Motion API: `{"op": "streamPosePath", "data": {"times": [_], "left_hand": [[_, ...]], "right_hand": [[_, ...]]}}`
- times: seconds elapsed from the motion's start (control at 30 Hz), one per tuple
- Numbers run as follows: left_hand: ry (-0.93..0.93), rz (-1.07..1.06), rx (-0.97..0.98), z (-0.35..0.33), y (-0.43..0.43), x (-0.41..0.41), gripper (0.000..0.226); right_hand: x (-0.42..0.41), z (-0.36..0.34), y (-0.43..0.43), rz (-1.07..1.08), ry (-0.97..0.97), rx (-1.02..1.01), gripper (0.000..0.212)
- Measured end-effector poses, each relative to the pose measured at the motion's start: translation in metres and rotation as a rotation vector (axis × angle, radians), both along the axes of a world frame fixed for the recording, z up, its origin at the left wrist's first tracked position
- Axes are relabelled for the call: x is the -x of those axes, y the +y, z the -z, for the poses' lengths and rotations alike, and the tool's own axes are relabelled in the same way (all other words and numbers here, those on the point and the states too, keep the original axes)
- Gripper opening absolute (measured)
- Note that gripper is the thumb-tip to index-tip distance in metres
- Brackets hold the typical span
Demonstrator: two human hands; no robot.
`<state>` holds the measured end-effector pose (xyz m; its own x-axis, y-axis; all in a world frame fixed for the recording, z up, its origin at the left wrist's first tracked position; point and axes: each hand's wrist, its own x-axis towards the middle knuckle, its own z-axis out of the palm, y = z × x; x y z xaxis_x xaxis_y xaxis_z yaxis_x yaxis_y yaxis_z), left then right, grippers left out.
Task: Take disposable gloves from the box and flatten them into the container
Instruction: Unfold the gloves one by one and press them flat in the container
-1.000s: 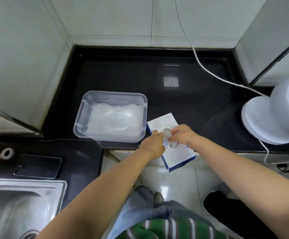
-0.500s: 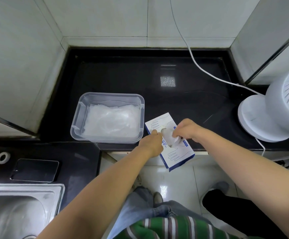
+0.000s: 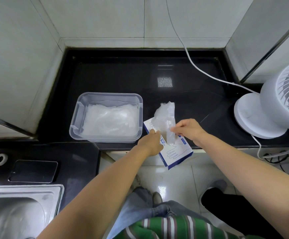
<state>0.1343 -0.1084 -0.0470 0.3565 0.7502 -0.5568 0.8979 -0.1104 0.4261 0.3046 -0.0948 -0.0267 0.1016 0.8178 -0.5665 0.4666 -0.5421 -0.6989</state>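
Right grip: the right hand point(image 3: 186, 130) is clamped on the glove point(image 3: 166, 116), thumb and fingertips pinching its edge at the film's 3 o'clock side, so the thin sheet can be lifted without bunching.
Left grip: the left hand point(image 3: 151, 142) is closed on the box point(image 3: 176, 150), its curled fingertips at the opening, probably to stop the light carton from lifting with the glove. Whether it also nips the film I cannot tell.
Glove: translucent and crumpled, standing up toward 12 o'clock above the box, with its lower end hanging over the opening.
Box: lies slanted on the bench point(image 3: 123, 75) edge, its 6 o'clock end overhanging the floor.
Container: the clear container point(image 3: 78, 111) sits just beside the box at 9 o'clock, with stacked gloves point(image 3: 109, 119) lying flat inside.
Path: nothing stands between glove and container except the near rim, so the film has to clear that.
Surroundings: a fan point(image 3: 269, 107) at 3 o'clock, which could stir the film if running, and its cable point(image 3: 200, 69) toward 1 o'clock. A phone point(image 3: 32, 170), tape roll point(image 3: 0, 159) and sink point(image 3: 19, 213) lie well apart around 8 o'clock.
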Motion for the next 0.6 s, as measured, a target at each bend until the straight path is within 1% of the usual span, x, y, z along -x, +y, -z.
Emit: {"op": "streamPosePath", "data": {"times": [0.1, 0.13, 0.2, 0.27, 0.37, 0.43, 0.47, 0.5, 0.6], "left_hand": [[-0.154, -0.157, -0.025, -0.001, 0.001, 0.002, 0.012], [-0.204, -0.237, -0.041, -0.001, 0.001, 0.002, 0.011], [-0.294, -0.374, -0.035, -0.003, 0.0, -0.002, 0.021], [-0.371, -0.433, -0.01, -0.006, -0.001, -0.007, 0.029], [-0.456, -0.528, 0.019, -0.008, -0.001, -0.011, 0.026], [-0.498, -0.61, 0.014, -0.004, 0.001, -0.01, 0.019], [-0.501, -0.636, 0.011, -0.003, 0.002, -0.009, 0.017], [-0.494, -0.644, 0.002, -0.002, 0.002, -0.008, 0.017], [-0.464, -0.645, -0.016, -0.003, 0.0, -0.009, 0.024]], "right_hand": [[0.001, 0.003, -0.001, -0.005, 0.027, -0.018, 0.017], [0.002, 0.004, -0.001, -0.023, 0.029, -0.011, 0.019], [0.003, 0.007, -0.001, -0.031, 0.039, -0.003, 0.022], [0.006, 0.008, -0.001, -0.026, 0.063, -0.011, 0.024], [0.008, 0.011, -0.002, -0.03, 0.089, 0.005, 0.039], [0.007, 0.012, -0.003, -0.03, 0.094, 0.037, 0.048], [0.005, 0.013, -0.003, -0.038, 0.106, 0.054, 0.05], [0.004, 0.013, -0.004, -0.052, 0.129, 0.069, 0.047], [0.0, 0.013, -0.007, -0.083, 0.184, 0.104, 0.028]]}}
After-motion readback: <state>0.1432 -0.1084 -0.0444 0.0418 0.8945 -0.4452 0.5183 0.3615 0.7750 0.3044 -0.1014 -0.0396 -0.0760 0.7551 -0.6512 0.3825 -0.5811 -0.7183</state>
